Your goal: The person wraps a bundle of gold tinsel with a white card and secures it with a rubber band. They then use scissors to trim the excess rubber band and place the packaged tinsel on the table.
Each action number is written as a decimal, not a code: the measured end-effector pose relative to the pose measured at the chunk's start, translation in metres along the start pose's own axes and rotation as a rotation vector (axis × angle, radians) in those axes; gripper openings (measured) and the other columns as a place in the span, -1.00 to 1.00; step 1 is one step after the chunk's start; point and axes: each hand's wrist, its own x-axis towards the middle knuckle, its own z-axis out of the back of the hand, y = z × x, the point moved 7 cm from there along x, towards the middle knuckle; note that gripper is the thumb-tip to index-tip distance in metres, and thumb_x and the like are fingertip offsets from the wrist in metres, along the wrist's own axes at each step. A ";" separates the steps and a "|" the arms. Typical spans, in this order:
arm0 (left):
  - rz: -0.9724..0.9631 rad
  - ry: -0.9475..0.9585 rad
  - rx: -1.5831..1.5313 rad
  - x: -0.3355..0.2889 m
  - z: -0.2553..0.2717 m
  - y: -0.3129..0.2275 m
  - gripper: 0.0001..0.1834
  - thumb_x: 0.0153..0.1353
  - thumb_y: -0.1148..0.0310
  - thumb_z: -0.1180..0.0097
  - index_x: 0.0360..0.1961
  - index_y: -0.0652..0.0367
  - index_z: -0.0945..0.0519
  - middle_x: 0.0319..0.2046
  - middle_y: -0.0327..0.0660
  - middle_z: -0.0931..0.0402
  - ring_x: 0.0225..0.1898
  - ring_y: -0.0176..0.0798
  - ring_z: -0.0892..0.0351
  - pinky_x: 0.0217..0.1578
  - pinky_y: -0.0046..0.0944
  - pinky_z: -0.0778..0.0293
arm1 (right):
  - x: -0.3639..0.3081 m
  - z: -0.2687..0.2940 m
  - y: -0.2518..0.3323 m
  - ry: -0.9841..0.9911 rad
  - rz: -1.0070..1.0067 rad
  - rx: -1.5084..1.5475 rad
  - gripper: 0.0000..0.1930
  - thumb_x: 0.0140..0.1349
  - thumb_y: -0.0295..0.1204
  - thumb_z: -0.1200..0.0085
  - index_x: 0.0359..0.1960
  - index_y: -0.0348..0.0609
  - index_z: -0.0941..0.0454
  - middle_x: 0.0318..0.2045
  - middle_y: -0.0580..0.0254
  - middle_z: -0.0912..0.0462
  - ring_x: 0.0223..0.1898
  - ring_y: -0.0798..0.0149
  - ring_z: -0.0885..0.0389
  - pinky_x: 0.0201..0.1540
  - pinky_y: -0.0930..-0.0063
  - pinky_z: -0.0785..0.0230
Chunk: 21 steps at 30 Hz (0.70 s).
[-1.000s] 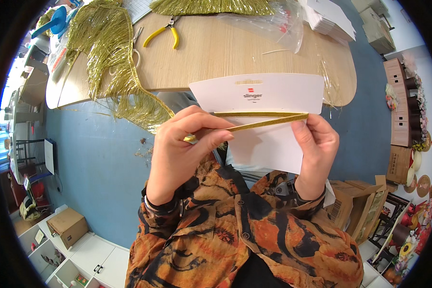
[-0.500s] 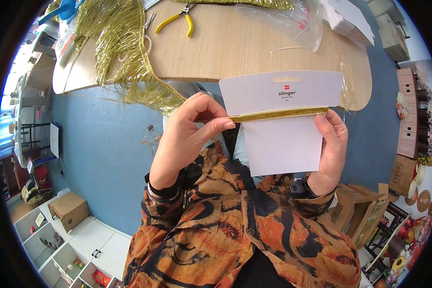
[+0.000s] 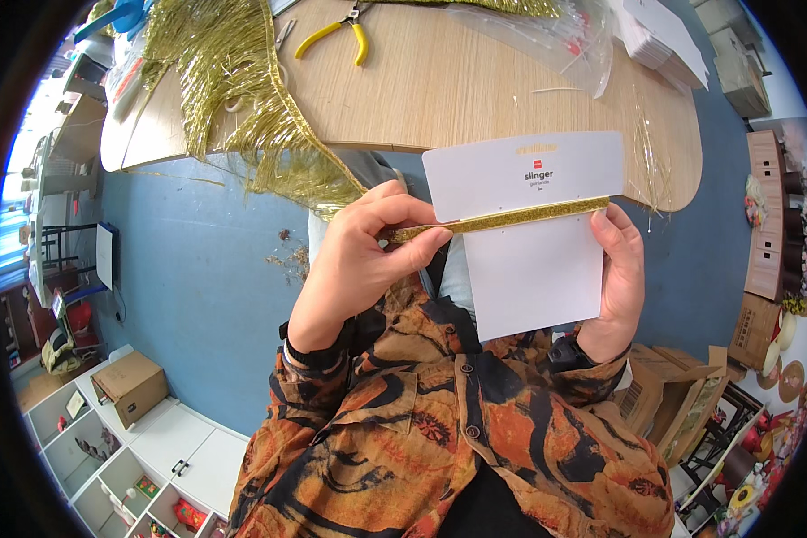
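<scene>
A white card (image 3: 533,278) with a hanging slot in its wide top part is held upright in front of me. Across its waist lies the gold band of a tinsel garland (image 3: 520,216). My right hand (image 3: 619,264) grips the card's right edge, its thumb on the front by the band's end. My left hand (image 3: 363,260) pinches the band between thumb and fingers just off the card's left edge. From behind that hand the band runs up to the gold fringe (image 3: 242,117), which hangs over the table's front edge.
On the wooden table (image 3: 403,99) lie yellow-handled pliers (image 3: 336,40), scissors (image 3: 284,36), clear plastic bags (image 3: 565,45) and a stack of white cards (image 3: 659,45). Loose gold strands (image 3: 647,161) hang off its right side. An open cardboard box (image 3: 672,394) stands at my lower right.
The card has tilted a little, its top leaning away and its lower edge dropping slightly. My left hand's fingers have shifted on the band, and more of it shows between them and the card.
</scene>
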 end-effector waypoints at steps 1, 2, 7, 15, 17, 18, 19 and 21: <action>0.023 -0.010 0.006 -0.001 0.000 0.001 -0.88 0.24 0.46 -0.38 -0.25 0.28 -0.72 -0.44 -0.31 -0.39 -0.44 -0.41 -0.34 -0.38 -0.37 -0.32 | 0.000 0.000 0.001 0.003 0.013 -0.015 -0.76 0.37 -0.50 -0.23 -0.01 -0.39 -0.66 -0.20 0.00 -0.78 -0.27 0.32 -0.79 -0.20 0.48 -0.71; 0.043 -0.021 0.019 -0.002 0.000 0.001 -0.88 0.25 0.46 -0.38 -0.26 0.29 -0.72 -0.44 -0.31 -0.39 -0.44 -0.42 -0.34 -0.39 -0.37 -0.31 | 0.000 0.000 0.002 0.014 0.028 -0.019 -0.77 0.37 -0.50 -0.23 -0.01 -0.39 -0.66 -0.20 0.00 -0.78 -0.27 0.32 -0.79 -0.20 0.48 -0.71; 0.100 -0.065 -0.096 -0.006 -0.001 0.003 -0.87 0.28 0.44 -0.38 -0.28 0.31 -0.71 -0.43 -0.36 -0.41 -0.45 -0.51 -0.33 -0.42 -0.41 -0.29 | -0.002 0.000 0.003 0.014 0.043 -0.018 -0.78 0.38 -0.52 -0.22 -0.01 -0.40 -0.67 -0.20 0.01 -0.78 -0.27 0.33 -0.79 -0.20 0.48 -0.71; 0.100 -0.084 -0.233 -0.009 -0.001 0.008 -0.89 0.28 0.46 -0.37 -0.27 0.29 -0.72 -0.43 -0.39 -0.41 -0.44 -0.55 -0.31 -0.42 -0.45 -0.27 | -0.001 -0.006 0.003 0.036 0.004 -0.010 -0.77 0.40 -0.50 -0.20 0.00 -0.37 -0.66 -0.20 0.04 -0.79 -0.26 0.32 -0.79 -0.19 0.48 -0.70; 0.123 -0.081 -0.304 -0.010 -0.003 0.011 -0.90 0.27 0.47 -0.37 -0.27 0.29 -0.72 -0.43 -0.39 -0.42 -0.42 -0.55 -0.32 -0.40 -0.46 -0.27 | 0.000 -0.010 0.000 0.060 -0.021 0.030 -0.78 0.40 -0.49 -0.20 0.00 -0.36 -0.65 -0.20 0.05 -0.78 -0.24 0.32 -0.79 -0.18 0.47 -0.71; 0.083 -0.081 -0.302 -0.010 -0.003 0.009 -0.91 0.26 0.48 -0.36 -0.27 0.28 -0.73 -0.42 -0.39 -0.42 -0.41 -0.54 -0.33 -0.39 -0.45 -0.27 | 0.001 -0.010 -0.002 0.034 -0.047 0.044 -0.78 0.40 -0.49 -0.20 0.00 -0.35 -0.65 -0.20 0.06 -0.78 -0.23 0.31 -0.79 -0.16 0.47 -0.70; 0.042 -0.081 -0.299 -0.009 -0.004 0.007 -0.92 0.25 0.50 -0.36 -0.27 0.27 -0.73 -0.42 -0.39 -0.43 -0.40 -0.53 -0.35 -0.37 -0.45 -0.28 | 0.000 -0.009 -0.004 0.018 -0.066 0.073 -0.77 0.40 -0.49 -0.20 0.01 -0.35 -0.65 -0.20 0.07 -0.78 -0.22 0.31 -0.79 -0.15 0.46 -0.69; -0.055 -0.071 -0.334 -0.010 -0.008 0.001 -0.93 0.22 0.52 -0.37 -0.27 0.24 -0.74 -0.42 -0.39 -0.45 -0.38 -0.51 -0.37 -0.34 -0.44 -0.29 | 0.000 -0.008 -0.009 -0.001 -0.103 0.063 -0.77 0.40 -0.48 -0.21 0.01 -0.34 -0.65 -0.19 0.09 -0.78 -0.20 0.31 -0.78 -0.11 0.47 -0.67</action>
